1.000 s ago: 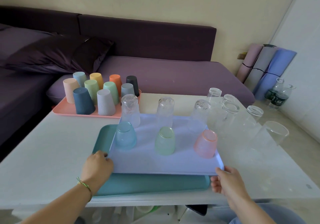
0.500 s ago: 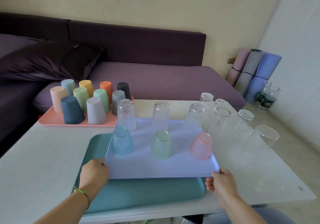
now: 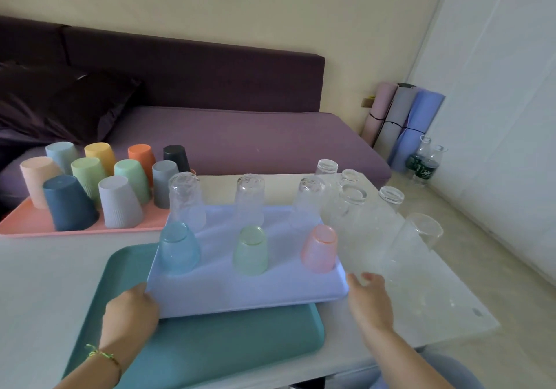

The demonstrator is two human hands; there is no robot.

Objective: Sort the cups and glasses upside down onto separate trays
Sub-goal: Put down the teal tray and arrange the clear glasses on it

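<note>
lilac tray [image 3: 240, 292] is gripped at near-left edge by left hand [image 3: 131, 309] | right hand [image 3: 370, 301] is seen beside near-right corner, grip cannot be told | teal tray [image 3: 225, 343] is overlapped beneath

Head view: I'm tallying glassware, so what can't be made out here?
Head view:
Clear upturned glasses, right: washed out against the white table; count unsure.
Teal plastic tray: far part under the pale lavender plastic tray.
Left hand: fingertips hidden beneath that tray.
Right hand: grip on tray unclear.
</note>
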